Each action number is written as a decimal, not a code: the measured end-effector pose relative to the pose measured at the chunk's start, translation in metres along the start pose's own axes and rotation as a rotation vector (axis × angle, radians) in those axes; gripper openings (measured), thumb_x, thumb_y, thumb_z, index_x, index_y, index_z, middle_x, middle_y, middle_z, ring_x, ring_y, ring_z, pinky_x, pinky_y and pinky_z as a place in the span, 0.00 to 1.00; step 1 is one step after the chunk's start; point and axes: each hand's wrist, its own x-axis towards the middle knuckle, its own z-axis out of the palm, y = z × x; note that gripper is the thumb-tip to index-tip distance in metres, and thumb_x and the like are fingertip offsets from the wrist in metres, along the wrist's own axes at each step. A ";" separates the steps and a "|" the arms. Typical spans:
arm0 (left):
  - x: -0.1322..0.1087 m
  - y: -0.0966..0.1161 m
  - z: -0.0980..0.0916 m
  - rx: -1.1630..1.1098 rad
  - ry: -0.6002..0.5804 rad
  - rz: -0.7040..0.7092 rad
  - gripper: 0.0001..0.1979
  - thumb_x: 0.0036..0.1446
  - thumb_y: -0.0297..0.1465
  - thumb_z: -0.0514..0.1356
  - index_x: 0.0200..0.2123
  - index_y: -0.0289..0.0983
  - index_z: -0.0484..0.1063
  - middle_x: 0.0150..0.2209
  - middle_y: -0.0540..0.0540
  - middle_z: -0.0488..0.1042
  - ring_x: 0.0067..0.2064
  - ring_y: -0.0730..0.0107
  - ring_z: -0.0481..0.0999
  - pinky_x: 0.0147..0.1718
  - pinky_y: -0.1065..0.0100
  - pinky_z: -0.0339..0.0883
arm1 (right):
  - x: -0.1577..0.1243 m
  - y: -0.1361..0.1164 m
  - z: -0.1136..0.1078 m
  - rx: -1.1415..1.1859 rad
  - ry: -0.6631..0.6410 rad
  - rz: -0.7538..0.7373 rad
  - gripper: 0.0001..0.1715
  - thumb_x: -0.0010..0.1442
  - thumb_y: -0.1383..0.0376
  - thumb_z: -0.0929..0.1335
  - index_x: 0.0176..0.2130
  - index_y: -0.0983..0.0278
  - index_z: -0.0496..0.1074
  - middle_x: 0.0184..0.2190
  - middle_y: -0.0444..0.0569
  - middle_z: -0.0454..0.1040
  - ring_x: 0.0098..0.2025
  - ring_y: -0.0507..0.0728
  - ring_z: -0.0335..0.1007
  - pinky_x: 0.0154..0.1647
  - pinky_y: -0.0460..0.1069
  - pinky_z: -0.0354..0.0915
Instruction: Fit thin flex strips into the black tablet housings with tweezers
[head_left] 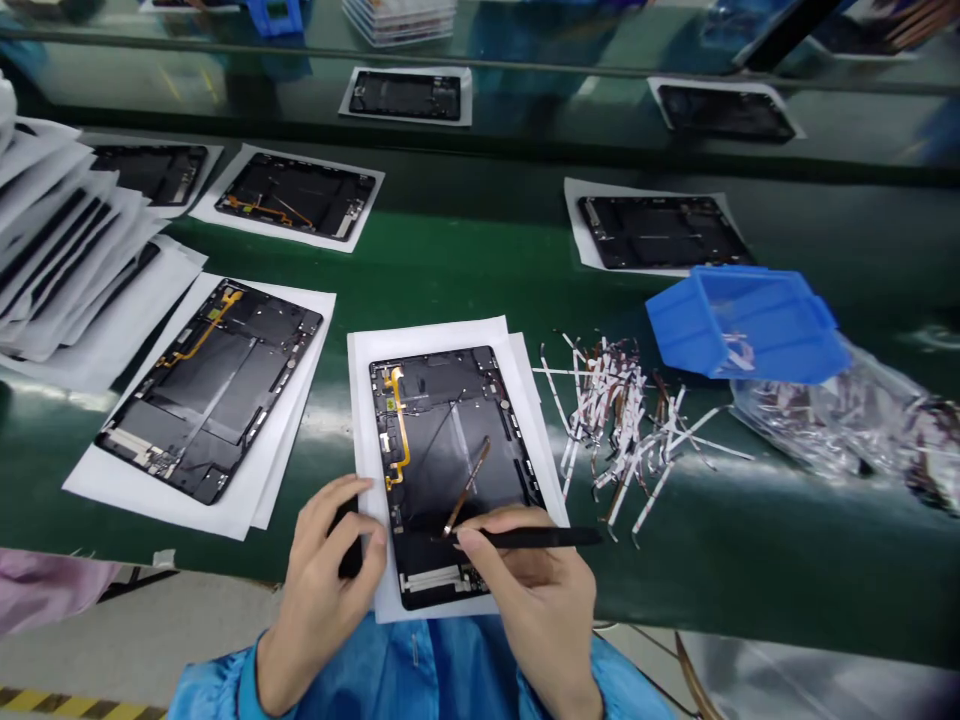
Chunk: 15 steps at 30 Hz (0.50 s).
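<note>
In my right hand (529,580) I hold black tweezers (551,537), lying level across the lower part of a black tablet housing (435,430). Their tips meet the lower end of a thin brown flex cable (469,480), which slants up over the housing. An orange flex cable (403,430) runs along the housing's left side. My left hand (330,570) is at the lower left edge, fingers curved and apart, fingertips by the white paper (364,400) under the housing. A dark patch shows between its fingers; I cannot make out what it is.
Loose flex strips (619,410) lie in a heap on the right, beside a tilted blue bin (750,320) and clear plastic bags (840,420). Another housing (217,390) lies to the left, near a stack of paper-wrapped pieces (67,240). More housings (664,232) lie further back.
</note>
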 end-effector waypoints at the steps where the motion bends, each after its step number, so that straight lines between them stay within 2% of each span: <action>1: 0.000 -0.003 -0.001 0.021 -0.030 -0.036 0.08 0.63 0.22 0.56 0.35 0.40 0.70 0.55 0.42 0.70 0.60 0.58 0.67 0.57 0.52 0.63 | 0.001 0.002 0.005 -0.017 0.006 0.000 0.08 0.53 0.72 0.75 0.31 0.61 0.74 0.27 0.42 0.78 0.29 0.51 0.79 0.32 0.41 0.75; 4: 0.002 -0.005 -0.001 0.067 -0.122 -0.090 0.07 0.63 0.24 0.56 0.35 0.41 0.70 0.61 0.42 0.64 0.65 0.53 0.60 0.59 0.45 0.59 | 0.003 0.007 0.017 -0.067 -0.001 0.018 0.07 0.53 0.71 0.75 0.30 0.62 0.74 0.26 0.42 0.77 0.29 0.51 0.78 0.31 0.41 0.75; 8: 0.012 0.000 -0.002 0.108 -0.189 -0.134 0.05 0.62 0.25 0.56 0.36 0.41 0.69 0.64 0.42 0.60 0.69 0.49 0.53 0.59 0.41 0.57 | 0.004 0.013 0.026 -0.104 -0.040 0.079 0.05 0.55 0.69 0.74 0.30 0.62 0.74 0.26 0.43 0.76 0.28 0.53 0.78 0.30 0.44 0.75; 15: 0.018 0.000 -0.001 0.139 -0.219 -0.139 0.04 0.61 0.26 0.56 0.36 0.41 0.67 0.65 0.41 0.60 0.69 0.46 0.53 0.57 0.42 0.57 | 0.006 0.015 0.027 -0.153 -0.067 0.101 0.05 0.55 0.68 0.74 0.30 0.62 0.74 0.26 0.43 0.75 0.28 0.53 0.78 0.30 0.44 0.76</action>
